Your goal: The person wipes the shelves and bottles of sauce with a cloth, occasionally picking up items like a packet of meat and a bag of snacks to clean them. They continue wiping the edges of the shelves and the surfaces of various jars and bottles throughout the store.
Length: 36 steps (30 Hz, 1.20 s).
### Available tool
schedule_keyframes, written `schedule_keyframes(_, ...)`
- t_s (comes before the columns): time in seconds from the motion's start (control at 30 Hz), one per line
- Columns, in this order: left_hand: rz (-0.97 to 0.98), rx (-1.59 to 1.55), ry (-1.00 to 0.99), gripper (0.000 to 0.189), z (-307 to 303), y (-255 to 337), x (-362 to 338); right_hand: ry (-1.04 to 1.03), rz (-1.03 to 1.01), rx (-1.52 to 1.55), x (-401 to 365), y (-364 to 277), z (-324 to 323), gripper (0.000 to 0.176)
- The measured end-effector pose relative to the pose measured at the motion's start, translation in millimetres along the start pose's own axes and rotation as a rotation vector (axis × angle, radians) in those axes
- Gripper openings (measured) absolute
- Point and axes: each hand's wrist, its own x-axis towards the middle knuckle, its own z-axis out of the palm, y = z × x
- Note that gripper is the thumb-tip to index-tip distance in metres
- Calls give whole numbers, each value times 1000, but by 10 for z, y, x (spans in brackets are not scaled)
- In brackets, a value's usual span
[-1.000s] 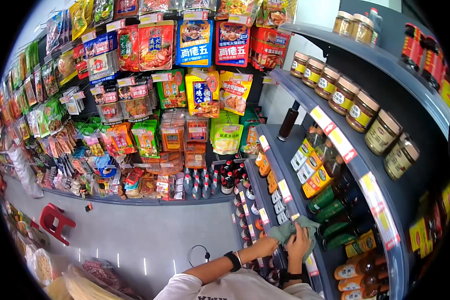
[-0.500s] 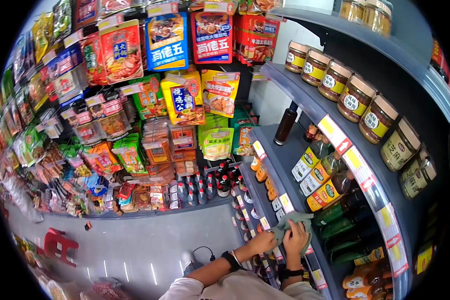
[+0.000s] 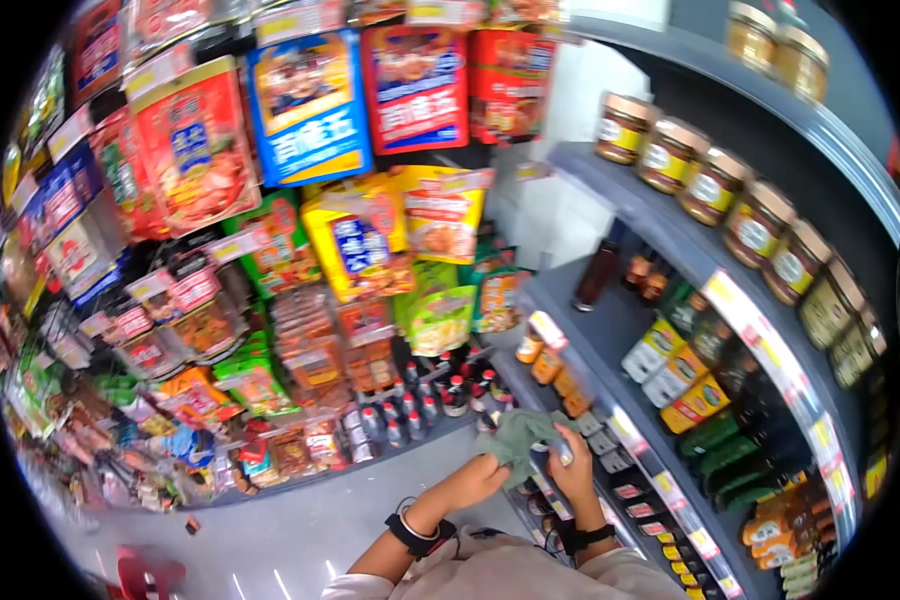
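The left hand (image 3: 477,483) is curled almost into a fist and has hold of one side of a soft green cloth (image 3: 518,440). The right hand (image 3: 572,470) is half closed, with its bent fingers on the other side of the cloth. A small pale spot shows by the right palm, but it is too blurry to tell what it is. The cloth is bunched up between the two hands, in front of the low shelves; I cannot tell if it touches them. Two hands probably hold it so it does not flop about. There is one cloth, and there are two black bands, one on each wrist. On the shelf (image 3: 582,160) with the long row there are seven glass jars (image 3: 713,185), five with yellow on their labels and two with pale labels. They look lined up facing out so people can read them. Two more jars with light lids (image 3: 800,62) are on the top shelf. Below the long row, one dark bottle (image 3: 597,273) stands alone, and near it three sauce bottles (image 3: 675,375) show bright labels. One blue packet (image 3: 308,107) hangs on the wall, likely so its front is easy to see.
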Motion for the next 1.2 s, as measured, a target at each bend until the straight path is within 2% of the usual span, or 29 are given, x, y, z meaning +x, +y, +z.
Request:
schedule_keyframes(0.07,93,-154,60,21,-170,-332,-138,-75,-20,13,94,-90,398,44)
schedule_keyframes(0.1,58,-140,132,21,-277,-420,-227,-145,-23,9,137,-98,611,45)
schedule_keyframes(0.17,-91,-73,92,23,-498,-547,-352,-222,-121,95,297,-308,990,52)
schedule_keyframes(0.2,-120,-69,176,23,-628,-520,-435,-257,-145,86,341,-376,1164,53)
schedule_keyframes(0.27,-101,-52,217,25,-907,-379,-602,-334,-185,144,389,-455,1514,56)
schedule_keyframes(0.3,-117,-50,275,25,-1026,-418,-682,-371,-180,187,416,-491,1663,54)
schedule_keyframes(0.4,-187,-57,408,27,-1217,-607,-907,-460,-339,197,536,-463,2177,49)
schedule_keyframes(0.47,-260,-7,415,27,-1370,-798,-1097,-619,-303,233,659,-437,2563,43)
schedule_keyframes(0.57,-322,21,545,30,-1576,-1025,-1366,-834,-340,184,833,-885,2983,43)
schedule_keyframes(0.6,-343,11,595,30,-1671,-998,-1430,-795,-431,223,874,-1067,3137,42)
schedule_keyframes(0.63,-344,-26,612,32,-1801,-908,-1501,-845,-455,230,917,-1311,3246,42)
schedule_keyframes(0.7,-366,-60,670,33,-2071,-756,-1675,-1059,-461,387,1002,-1757,3466,35)
schedule_keyframes(0.77,-592,-111,582,34,-2335,-641,-1809,-1134,-561,532,1004,-1663,3978,30)
schedule_keyframes(0.8,-418,150,805,31,-2161,-1220,-1847,-1200,-605,502,1014,-1697,4155,32)
schedule_keyframes(0.87,-465,133,854,30,-2383,-1045,-2067,-1298,-614,555,1011,-2254,4228,37)
schedule_keyframes(0.9,-496,103,866,29,-2436,-978,-2157,-1327,-627,560,1025,-2289,4361,37)
schedule_keyframes(0.97,-556,99,929,30,-2387,-1290,-2313,-1446,-890,514,1033,-2339,4666,37)
schedule_keyframes(1.0,-590,72,997,31,-2446,-1136,-2408,-1476,-825,461,1032,-2420,4716,36)
schedule_keyframes(1.03,-637,49,1059,31,-2430,-1114,-2580,-1500,-833,475,922,-2448,4870,36)
schedule_keyframes(1.1,-694,15,1170,31,-2530,-651,-2580,-1620,-858,418,1134,-2874,4758,35)
schedule_keyframes(1.13,-779,-1,1240,30,-2369,-858,-2792,-1678,-933,435,864,-2777,5028,35)
schedule_keyframes(1.2,-764,-25,1335,31,-2433,-483,-2861,-1701,-1006,448,927,-3230,4876,35)
